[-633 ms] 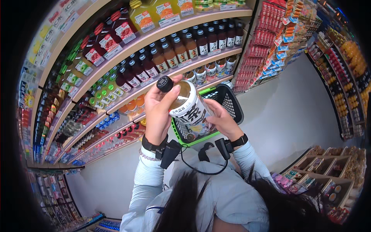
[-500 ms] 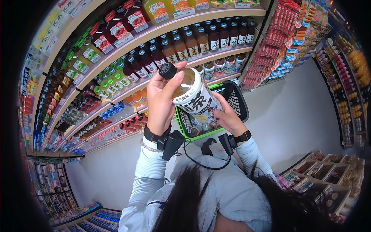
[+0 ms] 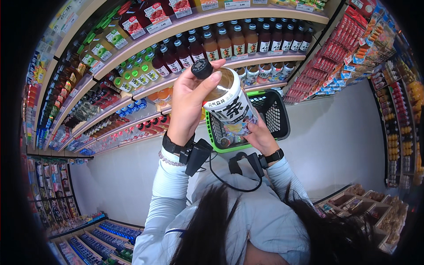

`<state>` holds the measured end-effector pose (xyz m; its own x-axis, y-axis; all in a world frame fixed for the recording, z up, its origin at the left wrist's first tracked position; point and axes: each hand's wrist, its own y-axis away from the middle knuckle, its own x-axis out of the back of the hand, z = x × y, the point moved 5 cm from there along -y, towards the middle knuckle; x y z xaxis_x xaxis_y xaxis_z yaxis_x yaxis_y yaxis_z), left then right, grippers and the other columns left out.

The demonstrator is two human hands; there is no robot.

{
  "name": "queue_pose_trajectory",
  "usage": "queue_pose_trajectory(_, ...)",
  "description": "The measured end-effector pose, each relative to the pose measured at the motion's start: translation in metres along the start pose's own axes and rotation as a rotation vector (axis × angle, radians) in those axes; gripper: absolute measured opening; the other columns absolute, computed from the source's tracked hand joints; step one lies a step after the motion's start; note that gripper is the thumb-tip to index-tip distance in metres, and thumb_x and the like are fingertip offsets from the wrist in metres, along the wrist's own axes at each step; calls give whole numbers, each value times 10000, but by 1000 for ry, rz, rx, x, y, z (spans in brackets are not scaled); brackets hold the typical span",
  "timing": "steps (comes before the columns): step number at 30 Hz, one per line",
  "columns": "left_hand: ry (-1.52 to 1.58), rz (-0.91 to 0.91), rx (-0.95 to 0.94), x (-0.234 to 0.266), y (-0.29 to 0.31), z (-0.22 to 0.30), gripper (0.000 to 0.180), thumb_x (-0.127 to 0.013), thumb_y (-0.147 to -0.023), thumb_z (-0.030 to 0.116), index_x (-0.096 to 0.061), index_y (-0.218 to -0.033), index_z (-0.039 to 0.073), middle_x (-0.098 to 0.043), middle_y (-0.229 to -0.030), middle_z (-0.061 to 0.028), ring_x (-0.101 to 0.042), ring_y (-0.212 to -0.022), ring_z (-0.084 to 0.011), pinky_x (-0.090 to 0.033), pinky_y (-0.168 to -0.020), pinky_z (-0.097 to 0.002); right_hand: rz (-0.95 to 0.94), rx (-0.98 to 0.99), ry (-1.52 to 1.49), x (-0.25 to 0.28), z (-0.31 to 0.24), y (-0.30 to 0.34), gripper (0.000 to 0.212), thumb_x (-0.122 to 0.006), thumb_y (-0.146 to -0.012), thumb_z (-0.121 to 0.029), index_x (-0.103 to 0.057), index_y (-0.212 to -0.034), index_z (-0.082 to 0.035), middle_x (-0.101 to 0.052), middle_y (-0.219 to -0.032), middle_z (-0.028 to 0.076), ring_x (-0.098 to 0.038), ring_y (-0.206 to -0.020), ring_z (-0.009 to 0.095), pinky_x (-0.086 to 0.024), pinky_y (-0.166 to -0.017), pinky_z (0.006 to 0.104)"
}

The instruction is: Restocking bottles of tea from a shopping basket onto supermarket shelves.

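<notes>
A large bottle [image 3: 234, 108] with a black cap, amber contents and a white printed label is held tilted in front of me, its cap toward the upper left. My left hand [image 3: 187, 101] is closed around its neck, the thumb lying just below the cap. Lower down, my right hand [image 3: 262, 138] grips the bottle near its base, thumb on the label. Below and behind the bottle is a black shopping basket [image 3: 278, 115] with a green rim. A round-topped item inside it shows only in part.
Curved-looking shelves [image 3: 194, 84] of bottled drinks fill the far side and left. Red hanging snack packets [image 3: 329, 53] are at the right end. A wooden compartment display [image 3: 353, 201] stands at lower right, and blue packaged goods [image 3: 101, 238] at lower left. Pale floor [image 3: 335, 141] lies between.
My view has shifted a little, so the shelves and basket appear farther right. The bottle has moved slightly rightward in view and stays in both hands.
</notes>
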<state>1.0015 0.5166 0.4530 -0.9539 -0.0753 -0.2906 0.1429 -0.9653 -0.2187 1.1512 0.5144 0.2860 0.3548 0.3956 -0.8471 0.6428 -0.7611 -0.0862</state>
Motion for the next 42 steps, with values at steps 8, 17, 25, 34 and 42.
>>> queue_pose_trajectory(8,-91,-22,-23,-7,1,-6,293,-601,-853,165,-567,-1090,-4,-566,-1176,-130,-555,-1037,-169,-422,-906,-303,68,27,-50,4,-5,6,700,-626,-785,-53,-235,-1364,-82,-430,-1278,94,-441,-1178,223,-358,-993,406)
queue_pose_trajectory(17,-102,-120,-46,-30,4,-7,349,-570,-866,167,-522,-1156,-20,-539,-1209,-131,-524,-1082,-176,-392,-941,-310,101,49,-67,14,-17,22,728,-627,-777,-45,-217,-1377,-93,-417,-1301,84,-433,-1189,224,-357,-994,411)
queue_pose_trajectory(25,-158,-176,-75,-48,4,-5,417,-480,-914,229,-449,-1227,-45,-498,-1256,-151,-483,-1159,-211,-370,-982,-329,77,64,-67,13,-26,30,704,-655,-780,-116,-254,-1357,-78,-433,-1289,89,-435,-1190,220,-358,-997,404)
queue_pose_trajectory(34,-151,-188,-88,-50,8,-5,405,-448,-927,226,-450,-1228,-45,-504,-1246,-148,-490,-1147,-204,-371,-978,-325,103,107,-15,10,-31,38,669,-646,-793,-131,-270,-1343,-67,-437,-1282,90,-436,-1189,216,-356,-999,386)
queue_pose_trajectory(42,-359,-132,-98,-26,20,-22,376,-465,-919,223,-498,-1188,-37,-522,-1224,-130,-492,-1121,-189,-345,-979,-308,153,295,181,6,-67,40,645,-604,-846,-281,-262,-1349,-68,-422,-1288,104,-428,-1195,226,-354,-994,383)
